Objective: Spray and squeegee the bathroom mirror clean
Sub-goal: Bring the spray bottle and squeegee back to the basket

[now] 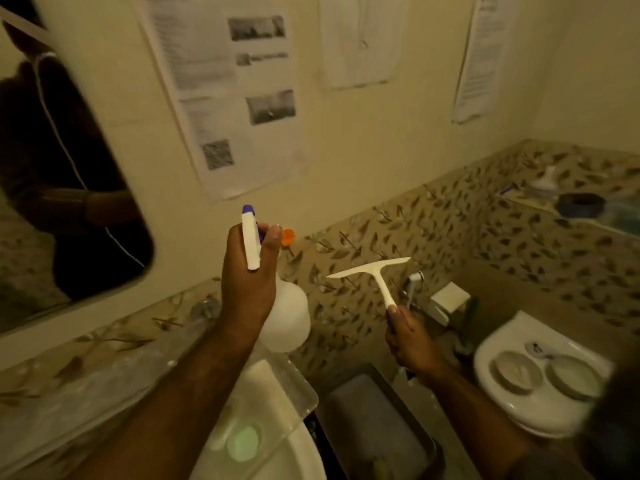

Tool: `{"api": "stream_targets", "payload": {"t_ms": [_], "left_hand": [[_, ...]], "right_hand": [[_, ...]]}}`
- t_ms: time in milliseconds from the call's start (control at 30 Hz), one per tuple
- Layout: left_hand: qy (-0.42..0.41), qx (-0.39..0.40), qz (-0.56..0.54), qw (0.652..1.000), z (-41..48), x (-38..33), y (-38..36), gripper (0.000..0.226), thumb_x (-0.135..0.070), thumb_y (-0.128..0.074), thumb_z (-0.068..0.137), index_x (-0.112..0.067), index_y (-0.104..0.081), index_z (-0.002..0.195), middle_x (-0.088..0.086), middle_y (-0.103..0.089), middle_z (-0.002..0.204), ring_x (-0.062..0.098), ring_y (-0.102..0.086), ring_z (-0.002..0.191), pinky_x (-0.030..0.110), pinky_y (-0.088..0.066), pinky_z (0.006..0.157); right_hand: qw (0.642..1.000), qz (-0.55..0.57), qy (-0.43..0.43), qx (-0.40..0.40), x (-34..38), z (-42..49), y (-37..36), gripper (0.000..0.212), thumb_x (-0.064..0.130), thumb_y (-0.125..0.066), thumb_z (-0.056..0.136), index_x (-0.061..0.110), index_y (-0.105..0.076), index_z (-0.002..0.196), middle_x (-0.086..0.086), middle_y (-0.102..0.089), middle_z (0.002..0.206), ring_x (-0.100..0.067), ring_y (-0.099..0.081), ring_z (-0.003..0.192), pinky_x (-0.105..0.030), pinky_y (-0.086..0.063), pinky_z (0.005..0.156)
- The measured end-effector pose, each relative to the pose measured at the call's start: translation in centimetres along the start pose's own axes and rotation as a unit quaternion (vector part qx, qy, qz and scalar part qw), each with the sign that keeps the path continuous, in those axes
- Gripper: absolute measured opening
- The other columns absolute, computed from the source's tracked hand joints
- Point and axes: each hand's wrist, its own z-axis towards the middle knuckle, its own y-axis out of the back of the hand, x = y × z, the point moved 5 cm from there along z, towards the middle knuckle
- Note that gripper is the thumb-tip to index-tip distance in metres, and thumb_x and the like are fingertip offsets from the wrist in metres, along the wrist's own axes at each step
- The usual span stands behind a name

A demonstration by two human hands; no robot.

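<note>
Both forearms come up from the bottom edge, bare, and each hand has a tool. Left hand (247, 271) is closed around the neck of a white spray bottle (289, 313); the fingers wrap the neck, and one fingertip rests high near the trigger. Above this grip stands the white spray head with a purple tip, and on its far side a small orange nozzle (287, 236) looks out. Below the grip hangs the round white body of the bottle, just over a clear shelf (287, 396) at the edge of the sink (304, 459).

Right hand (412, 341) is closed on the purple end of the handle of a white squeegee (372, 271). From this grip the handle goes up and a little to the left, and the blade lies across the top, tilted, with its right end higher. The blade touches nothing; it is in the air in front of the leaf-pattern tiles (450, 220).

Well to the left of the bottle grip, and higher, is the mirror (69, 168) on the cream wall, with a dark reflection of the person in it. Neither tool touches the mirror. Printed papers (235, 91) hang on the wall above the left hand. To the right of the squeegee grip, lower, is a white toilet tank (540, 379) with two round buttons.
</note>
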Motion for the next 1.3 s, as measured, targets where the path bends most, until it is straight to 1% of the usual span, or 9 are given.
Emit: {"api": "stream_targets", "payload": {"t_ms": [167, 267, 400, 533, 633, 867, 933, 1100, 1300], "left_hand": [[0.021, 0.037, 0.006, 0.999, -2.6, 5.3, -8.6, 0.048, -0.056, -0.052, 0.085, -0.016, -0.051, 0.111, -0.009, -0.061, 0.096, -0.011, -0.058, 0.083, 0.005, -0.044, 0.074], [0.053, 0.062, 0.016, 0.997, -5.0, 9.7, -12.7, 0.064, -0.060, -0.052, 0.082, -0.008, -0.049, 0.119, 0.006, -0.064, 0.109, 0.010, -0.063, 0.099, 0.018, -0.050, 0.085], [0.085, 0.061, 0.060, 0.993, -8.4, 15.9, -16.6, 0.076, -0.060, -0.052, 0.079, -0.005, -0.044, 0.130, 0.010, -0.060, 0.123, 0.019, -0.060, 0.112, 0.007, -0.044, 0.088], [0.112, 0.059, 0.130, 0.983, -12.0, 22.2, -19.1, 0.083, -0.063, -0.053, 0.077, -0.005, -0.041, 0.136, 0.010, -0.057, 0.130, 0.021, -0.060, 0.115, 0.032, -0.052, 0.093], [0.143, 0.065, 0.172, 0.972, -14.7, 27.2, -20.7, 0.088, -0.069, -0.049, 0.075, -0.005, -0.045, 0.135, 0.012, -0.059, 0.130, 0.026, -0.061, 0.116, 0.035, -0.052, 0.093], [0.171, 0.164, 0.336, 0.912, -19.8, 37.1, -23.5, 0.081, -0.066, -0.041, 0.084, 0.000, -0.052, 0.129, 0.022, -0.061, 0.120, 0.038, -0.060, 0.113, 0.051, -0.048, 0.095], [0.171, 0.185, 0.383, 0.889, -21.1, 39.1, -23.9, 0.070, -0.050, -0.058, 0.087, 0.008, -0.054, 0.126, 0.029, -0.061, 0.120, 0.045, -0.059, 0.114, 0.055, -0.046, 0.096], [0.174, 0.211, 0.446, 0.852, -22.9, 43.0, -24.4, 0.068, -0.043, -0.069, 0.083, 0.008, -0.057, 0.125, 0.028, -0.060, 0.122, 0.043, -0.057, 0.116, 0.054, -0.044, 0.098], [0.203, 0.169, 0.393, 0.881, -23.9, 46.4, -23.7, 0.078, -0.043, -0.078, 0.074, 0.002, -0.051, 0.131, 0.022, -0.056, 0.127, 0.035, -0.058, 0.115, 0.047, -0.050, 0.095]], "right_hand": [[0.997, -0.016, -0.076, 0.005, -7.7, 1.8, 3.3, 0.026, 0.029, -0.032, 0.109, 0.011, -0.051, 0.107, -0.006, -0.048, 0.069, -0.008, -0.041, 0.044, -0.018, -0.032, 0.039], [0.993, 0.006, -0.120, 0.010, -12.6, 2.9, 4.7, 0.023, 0.024, -0.036, 0.108, 0.013, -0.055, 0.102, -0.008, -0.054, 0.075, -0.014, -0.050, 0.058, -0.020, -0.044, 0.051], [0.987, -0.023, -0.158, 0.036, -19.5, 4.3, 5.8, 0.026, 0.025, -0.042, 0.106, 0.009, -0.062, 0.106, -0.007, -0.062, 0.083, -0.012, -0.061, 0.070, -0.024, -0.052, 0.070], [0.978, -0.070, -0.186, 0.062, -26.0, 5.3, 6.0, 0.030, 0.026, -0.045, 0.106, 0.004, -0.063, 0.114, -0.003, -0.065, 0.085, -0.007, -0.065, 0.073, -0.015, -0.054, 0.070], [0.970, -0.064, -0.220, 0.082, -30.7, 6.0, 5.3, 0.028, 0.028, -0.047, 0.105, 0.010, -0.065, 0.115, -0.002, -0.068, 0.091, -0.009, -0.066, 0.081, -0.020, -0.054, 0.077], [0.956, -0.085, -0.255, 0.115, -37.7, 8.3, 2.9, 0.034, 0.023, -0.046, 0.105, 0.000, -0.063, 0.123, -0.021, -0.067, 0.103, -0.021, -0.060, 0.090, -0.037, -0.051, 0.094], [0.956, -0.090, -0.257, 0.112, -39.1, 8.7, 2.5, 0.033, 0.021, -0.046, 0.105, 0.000, -0.062, 0.124, -0.022, -0.067, 0.107, -0.022, -0.060, 0.093, -0.040, -0.051, 0.097], [0.953, -0.078, -0.279, 0.091, -42.6, 9.3, 2.4, 0.034, 0.019, -0.046, 0.105, 0.000, -0.060, 0.130, -0.014, -0.064, 0.100, -0.021, -0.057, 0.090, -0.036, -0.049, 0.092], [0.945, -0.071, -0.302, 0.100, -45.2, 9.9, 2.8, 0.033, 0.010, -0.045, 0.105, -0.007, -0.055, 0.132, -0.015, -0.057, 0.095, -0.010, -0.052, 0.075, -0.017, -0.044, 0.073]]}}
